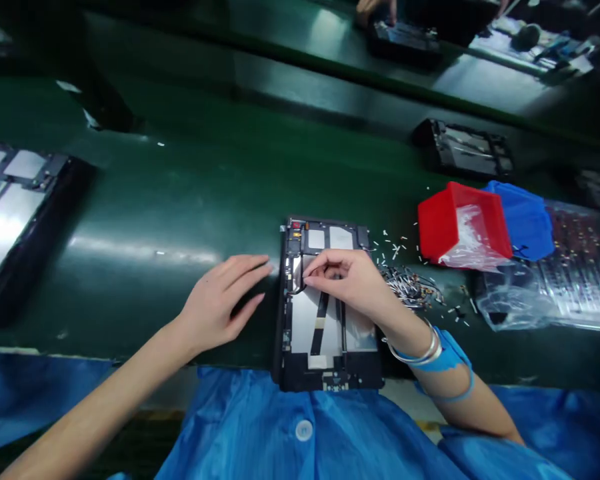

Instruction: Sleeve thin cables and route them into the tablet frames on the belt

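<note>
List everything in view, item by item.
Dark green belt: 1, green, underneath.
Open black tablet frame: 1, black, silver panels, ahead.
Other open tablet frames: 4, black, along the belts.
Red plastic bin: 1, red, right of frame.
Blue plastic bin: 1, blue, beyond red bin.
Clear plastic bag: 1, clear, far right.
Tangled wire heap: 1, silver-black, beside frame.
Small loose parts: many, white, around heap.
Co-worker's hand: 1, top edge.
Blue smock: 1, blue, worn.
Silver bangles: several, silver, right wrist.
Left hand: 1, beside frame.
Right hand: 1, on frame.
</note>
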Demonstrator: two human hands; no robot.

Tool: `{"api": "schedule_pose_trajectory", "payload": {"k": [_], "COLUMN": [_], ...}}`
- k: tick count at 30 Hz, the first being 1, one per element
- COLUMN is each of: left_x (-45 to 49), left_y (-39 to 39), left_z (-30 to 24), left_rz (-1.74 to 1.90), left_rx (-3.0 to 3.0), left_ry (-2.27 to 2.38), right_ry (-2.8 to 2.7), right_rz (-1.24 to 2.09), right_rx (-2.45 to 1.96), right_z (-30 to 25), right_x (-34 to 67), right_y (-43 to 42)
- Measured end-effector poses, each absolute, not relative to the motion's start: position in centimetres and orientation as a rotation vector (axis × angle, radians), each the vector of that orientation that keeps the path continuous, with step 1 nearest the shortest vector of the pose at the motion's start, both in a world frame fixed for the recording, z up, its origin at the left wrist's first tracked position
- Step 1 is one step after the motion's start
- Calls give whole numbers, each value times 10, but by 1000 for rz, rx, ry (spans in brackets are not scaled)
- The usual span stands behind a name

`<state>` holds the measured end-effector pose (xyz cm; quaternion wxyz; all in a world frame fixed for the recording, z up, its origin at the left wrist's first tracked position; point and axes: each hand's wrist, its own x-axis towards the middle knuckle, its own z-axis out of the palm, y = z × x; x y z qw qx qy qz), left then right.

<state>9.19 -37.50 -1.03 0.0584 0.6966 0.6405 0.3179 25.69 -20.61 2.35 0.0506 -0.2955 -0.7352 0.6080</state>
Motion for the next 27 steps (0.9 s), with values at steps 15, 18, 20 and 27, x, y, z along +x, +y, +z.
{"api": "schedule_pose_trajectory", "payload": {"k": [15, 18, 20, 27], "left_x": [117, 120, 121, 121], "left_y": [-395, -395, -395, -393], "left_z": [-20, -21, -22, -21], "left_rz": [677, 690, 702, 715], "left_rx": [2438, 2406, 2377, 2415], "left_ry": [1907, 1921, 1935, 1959], "right_ry": [-2334, -2383, -2429, -2559], "right_rz": [1643, 1570, 1480, 1404], "right_rx": [-983, -981, -965, -912], "right_z": [16, 18, 20, 24], "right_x": [261, 260, 259, 256], "right_y": [-221, -218, -213, -194]}}
